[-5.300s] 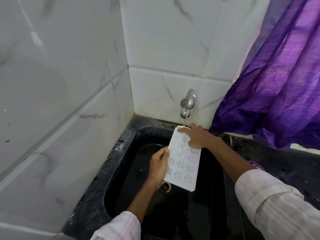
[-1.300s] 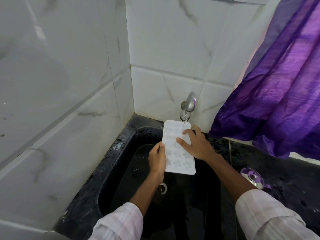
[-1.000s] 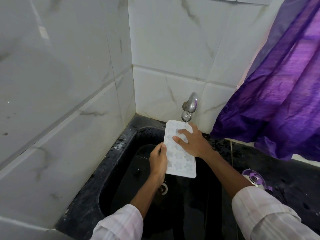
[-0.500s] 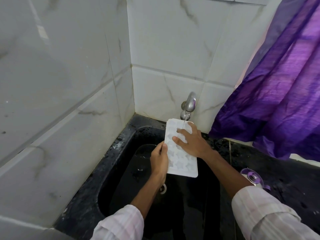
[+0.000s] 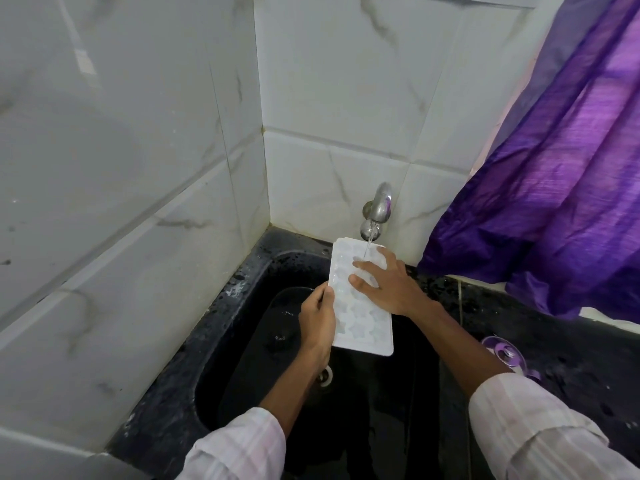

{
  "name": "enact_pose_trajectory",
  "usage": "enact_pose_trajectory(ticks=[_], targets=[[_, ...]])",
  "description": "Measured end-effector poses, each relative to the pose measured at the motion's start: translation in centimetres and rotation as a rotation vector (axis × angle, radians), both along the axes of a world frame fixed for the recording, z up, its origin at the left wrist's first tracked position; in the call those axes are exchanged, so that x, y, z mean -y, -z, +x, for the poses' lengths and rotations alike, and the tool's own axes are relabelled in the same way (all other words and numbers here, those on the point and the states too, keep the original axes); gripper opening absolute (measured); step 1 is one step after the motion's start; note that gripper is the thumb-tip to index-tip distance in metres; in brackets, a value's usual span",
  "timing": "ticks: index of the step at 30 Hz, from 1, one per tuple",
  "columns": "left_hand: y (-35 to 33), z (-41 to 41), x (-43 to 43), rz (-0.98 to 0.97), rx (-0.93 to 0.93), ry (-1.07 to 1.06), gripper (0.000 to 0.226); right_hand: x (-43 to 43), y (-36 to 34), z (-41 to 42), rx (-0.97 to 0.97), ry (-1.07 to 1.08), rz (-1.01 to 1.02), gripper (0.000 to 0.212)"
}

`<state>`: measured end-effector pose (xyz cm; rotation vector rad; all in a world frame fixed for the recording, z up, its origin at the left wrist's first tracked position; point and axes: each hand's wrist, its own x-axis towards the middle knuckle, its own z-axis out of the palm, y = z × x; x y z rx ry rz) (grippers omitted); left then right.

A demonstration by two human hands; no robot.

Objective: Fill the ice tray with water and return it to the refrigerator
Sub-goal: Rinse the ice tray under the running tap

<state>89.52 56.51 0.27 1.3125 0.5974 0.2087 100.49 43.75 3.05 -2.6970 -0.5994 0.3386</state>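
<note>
Left hand (image 5: 317, 318) grips the tray (image 5: 363, 320) edge; right hand (image 5: 384, 289) lies flat, fingers straight, on it under the tap (image 5: 379, 206) stream

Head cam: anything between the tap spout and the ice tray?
Only a thin water stream, falling from the tap onto the ice tray's far end, close by the right hand. Shows in the head view.

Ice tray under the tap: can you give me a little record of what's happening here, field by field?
Tray: white ice tray, held over the black sink
Water: thin stream from the tap lands on the tray's far end
Left hand: grips the tray's left edge
Right hand: rests flat on top, fingers spread
Nearby: purple curtain on the right
</note>
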Motion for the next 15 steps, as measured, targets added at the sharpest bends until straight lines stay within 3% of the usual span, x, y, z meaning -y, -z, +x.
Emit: enact_pose_trajectory(ticks=[10,15], targets=[[0.1,-0.3,0.6,-0.022,0.007,0.016,0.028,0.1,-0.1,0.1,0.007,0.006,-0.002,0.057],[0.3,-0.4,0.2,-0.020,-0.006,0.000,0.027,1.5,0.5,0.3,-0.049,-0.021,0.215,0.053]])
